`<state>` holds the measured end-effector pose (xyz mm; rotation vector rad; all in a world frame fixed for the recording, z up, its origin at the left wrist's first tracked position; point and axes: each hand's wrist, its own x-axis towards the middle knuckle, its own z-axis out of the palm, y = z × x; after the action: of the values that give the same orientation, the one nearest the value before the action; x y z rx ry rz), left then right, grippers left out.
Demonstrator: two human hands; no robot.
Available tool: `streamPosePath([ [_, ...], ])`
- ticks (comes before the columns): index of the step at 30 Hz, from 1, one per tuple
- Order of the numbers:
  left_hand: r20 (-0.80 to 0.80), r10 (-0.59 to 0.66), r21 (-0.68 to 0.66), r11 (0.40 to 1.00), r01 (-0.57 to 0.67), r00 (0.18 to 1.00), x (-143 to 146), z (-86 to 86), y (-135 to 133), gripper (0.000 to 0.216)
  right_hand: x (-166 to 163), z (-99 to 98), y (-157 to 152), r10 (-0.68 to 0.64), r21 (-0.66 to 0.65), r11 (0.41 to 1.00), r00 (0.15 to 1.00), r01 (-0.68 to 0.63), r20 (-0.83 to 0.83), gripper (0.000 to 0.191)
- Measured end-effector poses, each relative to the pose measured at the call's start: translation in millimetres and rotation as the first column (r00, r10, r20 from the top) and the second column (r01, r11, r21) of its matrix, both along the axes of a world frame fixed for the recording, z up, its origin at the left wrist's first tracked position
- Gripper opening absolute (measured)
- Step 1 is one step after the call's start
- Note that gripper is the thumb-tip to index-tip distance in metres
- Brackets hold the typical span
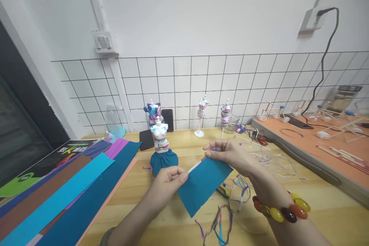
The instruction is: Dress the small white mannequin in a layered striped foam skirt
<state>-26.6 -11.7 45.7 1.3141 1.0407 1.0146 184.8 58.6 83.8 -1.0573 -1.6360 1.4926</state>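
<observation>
I hold a rectangular piece of teal fabric [202, 185] above the wooden table [317, 207]. My left hand [167, 182] pinches its left corner, where a thin white strip runs along the top edge. My right hand [229, 155] pinches the upper right edge; a beaded bracelet [281, 209] circles that wrist. Just behind the fabric stands a small white mannequin [160, 138] wearing a teal skirt [163, 160].
Long sheets of blue, teal, brown and purple felt [72, 196] lie at the left. Two more small mannequins [201, 113] stand by the tiled wall. Loose threads [219, 225] lie near the front. An orange board [325, 142] with wooden stick models sits at the right.
</observation>
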Motion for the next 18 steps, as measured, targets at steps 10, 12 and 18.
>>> streamPosePath([
  [10,0.000,0.033,0.054,0.998,-0.033,0.999,-2.1,-4.3,5.5,0.034,1.4,-5.4,5.1,-0.043,0.064,0.997,0.999,0.043,-0.007,0.044],
  [12,-0.004,0.044,0.057,0.997,-0.044,0.999,-2.5,-4.0,5.6,0.034,1.2,-6.0,5.8,-0.036,0.078,0.996,0.999,0.036,0.005,0.043],
  [18,-0.052,0.097,0.040,0.995,-0.095,0.994,-4.1,0.9,2.9,0.031,4.3,-7.3,7.8,0.020,0.141,0.990,0.999,-0.026,0.043,0.044],
])
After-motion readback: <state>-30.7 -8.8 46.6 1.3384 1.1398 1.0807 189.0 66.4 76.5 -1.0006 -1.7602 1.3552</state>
